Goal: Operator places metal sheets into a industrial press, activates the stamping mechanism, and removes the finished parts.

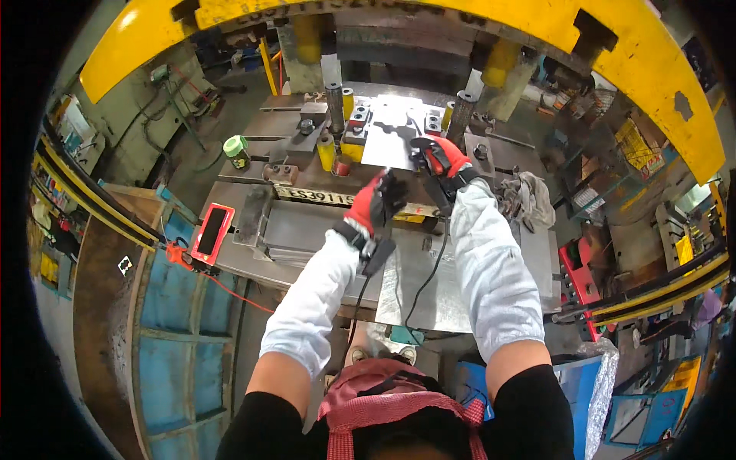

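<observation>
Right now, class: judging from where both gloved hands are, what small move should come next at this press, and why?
Probably draw the right hand back toward the body: it rests on the metal sheet lying in the press die, while the left hand hangs nearer, apparently empty.

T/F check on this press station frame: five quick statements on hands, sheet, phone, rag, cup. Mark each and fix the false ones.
1. Both hands wear red and black gloves with white sleeve covers. True: left hand, right hand.
2. The right hand rests on the rag. False: it is at the edge of the shiny metal sheet in the press; the grey rag lies apart, to its right.
3. A phone in a red case lies at the person's left. True.
4. The green-lidded cup stands on the sheet. False: it stands off to the left of the die.
5. The press frame overhead is blue. False: yellow.
</observation>
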Demonstrator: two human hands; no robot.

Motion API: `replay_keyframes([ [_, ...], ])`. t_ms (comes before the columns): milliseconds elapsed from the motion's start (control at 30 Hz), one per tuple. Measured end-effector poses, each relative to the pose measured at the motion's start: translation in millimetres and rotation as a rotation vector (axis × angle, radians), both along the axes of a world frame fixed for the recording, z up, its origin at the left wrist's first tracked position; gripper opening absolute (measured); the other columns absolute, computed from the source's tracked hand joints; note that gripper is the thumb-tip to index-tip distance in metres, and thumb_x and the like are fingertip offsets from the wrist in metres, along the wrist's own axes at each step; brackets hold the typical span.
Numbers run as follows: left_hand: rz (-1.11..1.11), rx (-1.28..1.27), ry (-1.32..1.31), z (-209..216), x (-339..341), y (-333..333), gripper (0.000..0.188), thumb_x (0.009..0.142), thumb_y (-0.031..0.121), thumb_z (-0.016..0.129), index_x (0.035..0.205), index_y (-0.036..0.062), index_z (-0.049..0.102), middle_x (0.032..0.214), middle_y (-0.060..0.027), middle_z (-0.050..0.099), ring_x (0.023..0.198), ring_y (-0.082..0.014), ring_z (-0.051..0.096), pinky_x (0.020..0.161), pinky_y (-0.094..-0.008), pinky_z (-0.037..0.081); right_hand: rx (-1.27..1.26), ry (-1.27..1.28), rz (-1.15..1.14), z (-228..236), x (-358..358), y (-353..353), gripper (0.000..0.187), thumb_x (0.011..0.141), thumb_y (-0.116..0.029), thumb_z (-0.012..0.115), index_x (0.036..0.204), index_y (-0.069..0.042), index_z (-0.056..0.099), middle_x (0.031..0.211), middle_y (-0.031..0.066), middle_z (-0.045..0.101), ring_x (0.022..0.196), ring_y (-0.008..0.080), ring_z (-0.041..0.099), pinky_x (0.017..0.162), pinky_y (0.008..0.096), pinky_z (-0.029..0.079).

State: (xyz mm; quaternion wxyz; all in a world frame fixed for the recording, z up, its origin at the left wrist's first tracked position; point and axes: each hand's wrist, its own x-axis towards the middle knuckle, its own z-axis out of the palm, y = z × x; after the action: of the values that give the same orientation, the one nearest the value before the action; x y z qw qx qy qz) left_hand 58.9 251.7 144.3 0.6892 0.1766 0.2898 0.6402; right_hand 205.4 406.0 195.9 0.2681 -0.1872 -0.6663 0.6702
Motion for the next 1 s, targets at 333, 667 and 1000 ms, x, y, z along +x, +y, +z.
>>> replay_keyframes([
  [333,0.255,0.038,-0.265,-36.3,-21.1,85.1,0.027,0.089,0.025,0.053,0.107,0.0066,0.056,0.093,-0.0090,0.065,0.079,-0.0222,0.063,0.072,-0.0349,0.052,-0.408,0.004,-0.467,-42.2,175.6,-205.8,0.036,0.084,-0.014,0.055,0.118,-0.005,0.048,0.076,0.0050,0.060,0.047,0.0075,0.047,0.042,0.0214,0.038],
  [667,0.492,0.158,1.049,38.2,-81.6,-83.3,0.021,0.076,0.009,0.061,0.096,0.0032,0.062,0.076,0.0004,0.060,0.068,-0.0084,0.054,0.054,-0.0224,0.042,-0.723,0.027,-0.549,-166.7,208.3,-223.6,0.030,0.085,-0.012,0.054,0.113,-0.004,0.051,0.074,0.0088,0.061,0.051,0.0132,0.054,0.045,0.0256,0.045],
  [1000,-0.448,-0.033,1.466,75.7,-134.7,-115.6,0.020,0.076,0.018,0.066,0.084,-0.0003,0.064,0.069,0.0040,0.057,0.067,-0.0060,0.052,0.060,-0.0240,0.041,0.675,-0.452,-0.160,-2.1,101.2,-261.5,0.063,0.071,-0.015,0.067,0.127,-0.004,0.041,0.103,0.0185,0.054,0.072,0.0274,0.059,0.067,0.0318,0.047],
])
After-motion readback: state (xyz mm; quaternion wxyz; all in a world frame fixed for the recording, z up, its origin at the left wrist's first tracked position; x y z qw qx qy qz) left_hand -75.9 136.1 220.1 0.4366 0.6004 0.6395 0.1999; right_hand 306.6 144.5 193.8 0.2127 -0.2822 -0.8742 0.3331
